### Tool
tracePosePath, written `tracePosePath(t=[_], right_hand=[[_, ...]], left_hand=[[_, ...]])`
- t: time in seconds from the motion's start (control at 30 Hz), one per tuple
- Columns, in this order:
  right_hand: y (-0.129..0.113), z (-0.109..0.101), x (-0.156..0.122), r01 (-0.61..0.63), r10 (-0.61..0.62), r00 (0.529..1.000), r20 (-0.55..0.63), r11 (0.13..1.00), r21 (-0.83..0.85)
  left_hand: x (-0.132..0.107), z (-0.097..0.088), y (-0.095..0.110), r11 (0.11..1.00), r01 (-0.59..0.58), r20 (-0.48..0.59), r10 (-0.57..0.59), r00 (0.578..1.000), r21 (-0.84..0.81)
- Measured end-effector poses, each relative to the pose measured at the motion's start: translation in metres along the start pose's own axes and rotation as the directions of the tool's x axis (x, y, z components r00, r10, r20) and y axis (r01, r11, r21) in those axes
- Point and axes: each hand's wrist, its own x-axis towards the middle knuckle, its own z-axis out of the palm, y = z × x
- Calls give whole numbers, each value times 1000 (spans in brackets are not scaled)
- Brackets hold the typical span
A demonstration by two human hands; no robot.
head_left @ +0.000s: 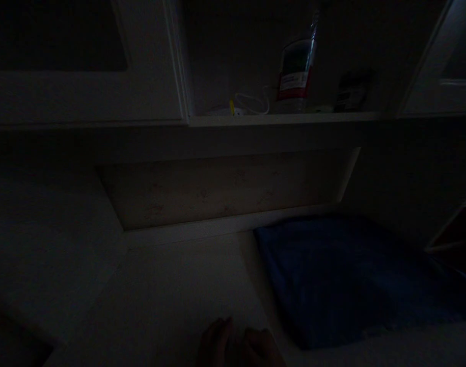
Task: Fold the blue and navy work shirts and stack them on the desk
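The scene is very dark. At the bottom edge, two dim rounded shapes of fingers show: one I take for my left hand (215, 342), the other for my right hand (261, 349). They lie close together on a pale flat surface (160, 290), just left of a dark blue folded cloth or cushion (343, 275). Only the fingertips or knuckles show, so I cannot make out whether they hold anything or whether they belong to one hand.
Above is an open shelf (286, 120) with a clear bottle with a red and white label (296, 76), a coiled white cable (251, 104) and a small dark object (351, 94). A pale cabinet door (83, 97) hangs left; another door (435, 66) right.
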Motion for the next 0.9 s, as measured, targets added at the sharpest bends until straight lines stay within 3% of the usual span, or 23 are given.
tracePosePath(t=[0.13, 0.33, 0.5, 0.63, 0.9], right_hand=[[-5, -4, -6, -65, 72, 994, -78, 994, 84], [-22, -11, -9, -167, 163, 986, 38, 971, 171], [-11, -13, -5, -99, 90, 992, 83, 987, 123], [-10, -13, -3, -34, 30, 996, 87, 998, 49], [-15, -16, -3, -21, 11, 984, 175, 998, 55]], left_hand=[[-1, -7, 14, 980, 130, 48, -124, 991, -150], [1, -10, 26, 876, 329, 160, -290, 944, -352], [-3, -2, 29, 850, 328, 111, -310, 944, -412], [0, -5, 34, 842, 347, 189, -293, 937, -414], [-5, -6, 29, 894, 291, 175, -244, 954, -340]])
